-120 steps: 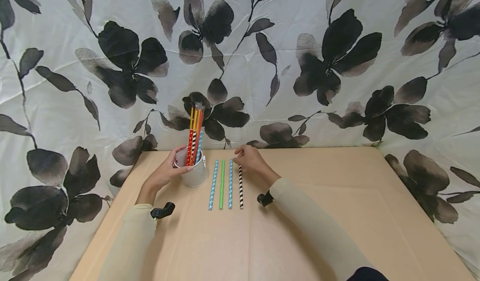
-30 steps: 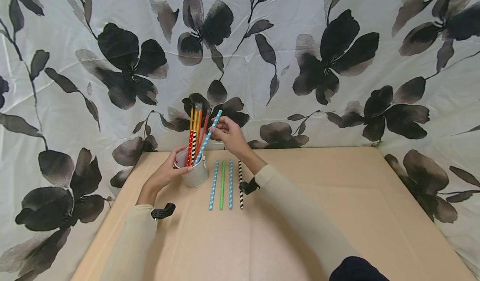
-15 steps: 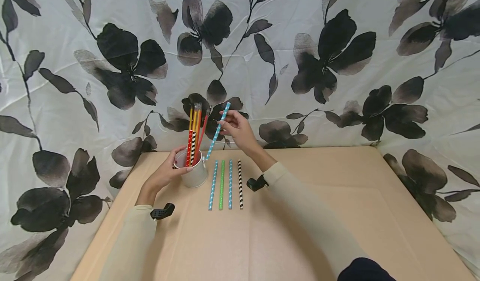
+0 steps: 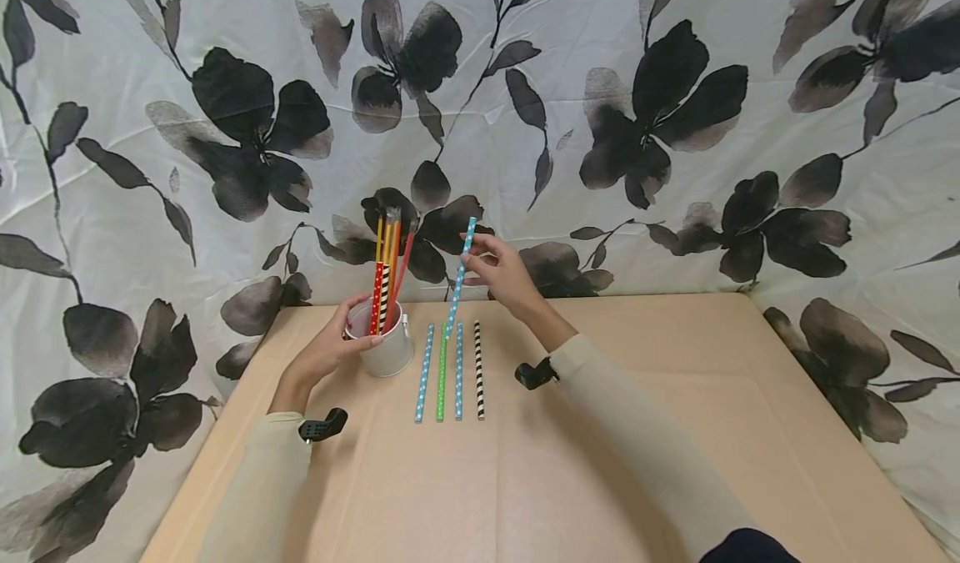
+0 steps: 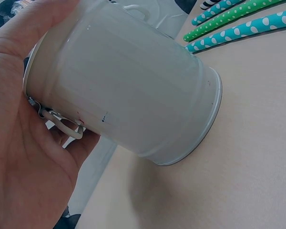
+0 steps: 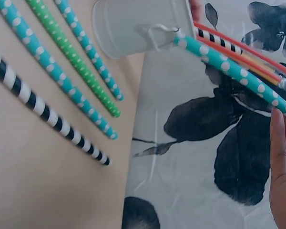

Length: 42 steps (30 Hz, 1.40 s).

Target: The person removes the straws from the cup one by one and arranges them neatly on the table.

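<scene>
My left hand grips the rim of a small white metal bucket, thumb over the near side. In the bucket stand several sticks: a red dotted straw, a black-and-white striped straw and plain orange and yellow ones. My right hand pinches a blue dotted paper straw near its upper end. That straw tilts in the air above the row, its lower end in front of the green dotted straw. Also in the row lie two blue dotted straws and a striped straw.
The light wooden table runs up to a floral cloth hanging behind it. A wire handle sticks out from the bucket's side. The row of straws lies just right of the bucket, roughly parallel.
Four seconds ago my right hand was at the row's far end. It then held the blue dotted straw in the bucket, drew it out and carried it right. My left hand stays on the bucket.
</scene>
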### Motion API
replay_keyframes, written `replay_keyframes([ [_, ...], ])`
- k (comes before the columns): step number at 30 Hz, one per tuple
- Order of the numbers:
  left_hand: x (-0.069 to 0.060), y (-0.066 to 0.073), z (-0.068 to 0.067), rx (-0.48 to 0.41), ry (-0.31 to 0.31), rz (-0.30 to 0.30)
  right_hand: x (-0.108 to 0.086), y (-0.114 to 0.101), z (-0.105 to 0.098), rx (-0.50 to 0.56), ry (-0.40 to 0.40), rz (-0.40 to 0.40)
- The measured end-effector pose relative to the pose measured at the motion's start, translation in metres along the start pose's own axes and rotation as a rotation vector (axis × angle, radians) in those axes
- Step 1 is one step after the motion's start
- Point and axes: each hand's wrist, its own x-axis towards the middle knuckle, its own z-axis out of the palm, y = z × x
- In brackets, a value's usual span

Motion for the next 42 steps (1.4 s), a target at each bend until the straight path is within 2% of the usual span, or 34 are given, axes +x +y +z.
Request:
replay_keyframes([
  [12, -0.001, 0.002, 0.000, 0.012, -0.002, -0.020, -0.022, 0.013, -0.021, -0.021, 0.039, 0.113],
  [19, -0.003, 0.003, 0.000, 0.007, -0.005, -0.018, -0.032, 0.022, -0.025, -0.020, 0.029, 0.186],
  [30, -0.001, 0.003, 0.000, 0.015, -0.001, -0.018, -0.041, 0.036, -0.032, -0.072, -0.008, 0.250],
  [42, 0.001, 0.001, -0.001, 0.016, -0.002, -0.024, -0.053, 0.058, -0.039, -0.115, -0.036, 0.378],
])
